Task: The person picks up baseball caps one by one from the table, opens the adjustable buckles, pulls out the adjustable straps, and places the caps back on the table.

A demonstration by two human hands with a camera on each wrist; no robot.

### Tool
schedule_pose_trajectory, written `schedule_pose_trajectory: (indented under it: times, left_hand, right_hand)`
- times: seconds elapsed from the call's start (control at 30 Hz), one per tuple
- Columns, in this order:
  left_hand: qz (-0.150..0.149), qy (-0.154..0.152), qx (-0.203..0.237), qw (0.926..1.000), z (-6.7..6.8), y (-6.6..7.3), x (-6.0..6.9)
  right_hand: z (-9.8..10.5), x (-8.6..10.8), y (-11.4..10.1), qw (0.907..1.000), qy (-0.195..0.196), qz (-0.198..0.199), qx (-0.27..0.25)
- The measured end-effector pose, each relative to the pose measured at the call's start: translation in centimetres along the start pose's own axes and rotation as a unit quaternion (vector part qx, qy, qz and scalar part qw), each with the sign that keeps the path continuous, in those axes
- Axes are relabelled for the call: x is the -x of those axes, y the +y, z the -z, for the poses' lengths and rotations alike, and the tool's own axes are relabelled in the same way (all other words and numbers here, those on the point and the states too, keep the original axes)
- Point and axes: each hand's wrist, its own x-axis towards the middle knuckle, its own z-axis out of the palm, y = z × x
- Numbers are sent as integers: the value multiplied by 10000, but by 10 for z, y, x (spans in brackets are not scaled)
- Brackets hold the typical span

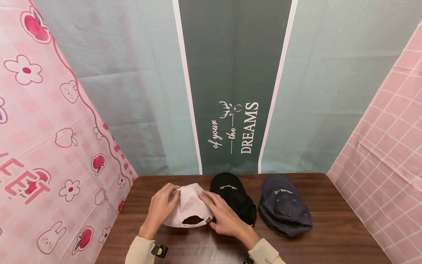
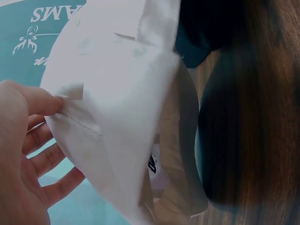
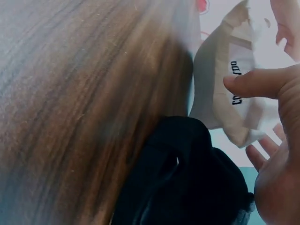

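Observation:
In the head view a pale, nearly white baseball cap is between both hands, its back opening and buckled strap facing me. My left hand pinches the cap's left side. In the left wrist view the left thumb presses the fabric, with the other fingers spread behind. My right hand holds the cap's right side, fingers on the crown and thumb low by the strap buckle. The right wrist view shows the right thumb in front of the opening, where a dark-lettered label is visible.
A black cap lies close to the right hand. Farther right is a dark blue-grey cap, also lettered. All are at the brown wooden table, with a green printed cloth behind and pink cloths on both sides.

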Motion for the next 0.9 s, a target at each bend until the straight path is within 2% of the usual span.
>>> schedule_pose_trajectory:
  times: [0.1,0.23,0.37,0.53,0.9]
  left_hand:
    - [77,10,93,9999,1,1,-1]
    - [124,-16,145,9998,3,2,-1]
    - [222,-103,176,9995,5,1,-1]
    - [325,-208,202,9991,6,1,-2]
    - [149,-68,279,9995,10,7,-5]
  right_hand:
    - [-4,1,1,9992,167,14,371]
    - [-7,1,2,9965,417,-157,706]
    - [-7,1,0,9952,712,-370,564]
    - [-4,-1,-1,9921,1166,-377,284]
    - [9,-14,-11,9797,1929,-489,-231]
